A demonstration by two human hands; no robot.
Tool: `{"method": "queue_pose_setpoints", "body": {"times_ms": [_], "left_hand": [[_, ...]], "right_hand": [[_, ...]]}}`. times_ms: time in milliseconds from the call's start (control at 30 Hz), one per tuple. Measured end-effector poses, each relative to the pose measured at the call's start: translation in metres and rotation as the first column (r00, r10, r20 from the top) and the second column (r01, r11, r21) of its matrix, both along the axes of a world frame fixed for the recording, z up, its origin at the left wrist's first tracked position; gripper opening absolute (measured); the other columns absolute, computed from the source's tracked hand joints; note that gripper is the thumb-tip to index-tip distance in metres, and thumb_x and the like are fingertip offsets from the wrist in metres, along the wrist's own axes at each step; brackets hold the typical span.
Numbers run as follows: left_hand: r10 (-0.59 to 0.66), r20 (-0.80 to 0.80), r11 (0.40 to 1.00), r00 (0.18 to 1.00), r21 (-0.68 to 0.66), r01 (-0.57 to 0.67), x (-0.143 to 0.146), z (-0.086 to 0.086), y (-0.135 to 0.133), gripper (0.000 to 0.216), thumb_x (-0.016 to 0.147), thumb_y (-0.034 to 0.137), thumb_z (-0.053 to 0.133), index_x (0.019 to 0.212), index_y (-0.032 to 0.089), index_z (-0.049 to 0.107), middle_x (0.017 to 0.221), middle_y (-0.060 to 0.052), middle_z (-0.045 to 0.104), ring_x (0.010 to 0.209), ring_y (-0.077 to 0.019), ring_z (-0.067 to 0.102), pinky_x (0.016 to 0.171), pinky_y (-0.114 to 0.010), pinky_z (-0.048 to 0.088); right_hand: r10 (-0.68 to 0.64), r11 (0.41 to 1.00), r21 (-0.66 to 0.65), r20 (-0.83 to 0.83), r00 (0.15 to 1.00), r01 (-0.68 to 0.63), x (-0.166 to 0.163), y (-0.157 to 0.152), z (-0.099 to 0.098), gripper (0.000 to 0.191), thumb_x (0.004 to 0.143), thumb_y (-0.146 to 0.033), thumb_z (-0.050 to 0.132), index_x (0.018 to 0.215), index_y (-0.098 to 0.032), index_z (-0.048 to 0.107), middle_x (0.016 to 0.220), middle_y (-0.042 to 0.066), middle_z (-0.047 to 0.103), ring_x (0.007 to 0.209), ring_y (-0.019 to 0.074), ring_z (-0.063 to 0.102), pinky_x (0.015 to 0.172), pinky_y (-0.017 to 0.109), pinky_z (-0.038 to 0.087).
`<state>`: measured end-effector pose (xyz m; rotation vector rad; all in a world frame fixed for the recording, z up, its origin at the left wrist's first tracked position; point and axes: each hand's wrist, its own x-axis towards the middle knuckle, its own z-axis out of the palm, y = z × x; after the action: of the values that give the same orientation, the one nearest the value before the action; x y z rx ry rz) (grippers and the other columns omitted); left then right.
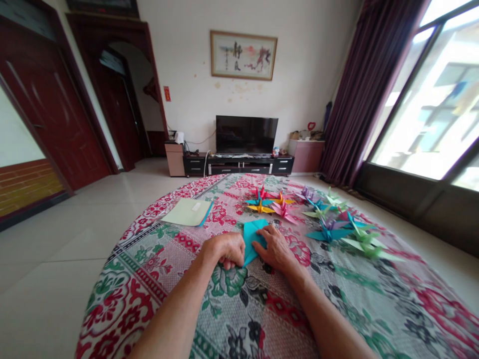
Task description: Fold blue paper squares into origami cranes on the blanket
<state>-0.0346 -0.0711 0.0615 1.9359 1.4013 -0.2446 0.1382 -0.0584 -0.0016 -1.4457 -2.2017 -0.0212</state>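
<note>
Both hands are pressing down on a teal paper sheet [253, 239] at the surface's [149, 279] centre: left hand [224, 249] curled, pinching its edge, right hand [275, 247] flat on it. Approx. a dozen finished paper cranes [329, 224] are sitting just beyond; this one's only partly folded, w/ spare sheets [187, 212] waiting nearby.

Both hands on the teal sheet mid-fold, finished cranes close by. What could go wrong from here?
1. The left hand and right hand press the teal paper on a soft flowered cloth; creases may come out soft or skewed.
2. The finished cranes lie just past the right hand; a sweep of it could knock or crush them.
3. The paper stack lies near the table's edge and might slide off.
</note>
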Motion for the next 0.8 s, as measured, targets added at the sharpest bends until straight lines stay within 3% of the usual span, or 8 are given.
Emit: {"method": "queue_pose_setpoints", "body": {"times_ms": [200,800], "left_hand": [[-0.009,-0.073,1.000,0.997,-0.014,0.008,0.0046,0.0085,-0.0040,0.005,0.057,0.012,0.055,0.052,0.013,0.056,0.040,0.002,0.051,0.039,-0.0084,0.051,0.042,-0.017,0.042],[-0.040,-0.084,0.999,0.996,-0.006,0.039,0.0008,0.0029,0.0015,0.008,0.053,0.018,0.057,0.048,0.013,0.054,0.048,-0.001,0.055,0.041,-0.0102,0.051,0.042,-0.020,0.041]], "right_hand": [[-0.010,1.000,-0.017,0.011,1.000,0.010,-0.0014,-0.0023,0.0022,0.035,0.081,-0.041,0.050,0.106,-0.018,0.059,0.104,0.009,0.052,0.095,0.0191,0.052,0.085,0.030,0.039],[-0.026,0.999,-0.034,0.027,0.999,0.027,-0.0025,-0.0031,0.0030,0.038,0.081,-0.043,0.050,0.108,-0.018,0.058,0.106,0.010,0.052,0.094,0.0195,0.052,0.084,0.031,0.039]]}}
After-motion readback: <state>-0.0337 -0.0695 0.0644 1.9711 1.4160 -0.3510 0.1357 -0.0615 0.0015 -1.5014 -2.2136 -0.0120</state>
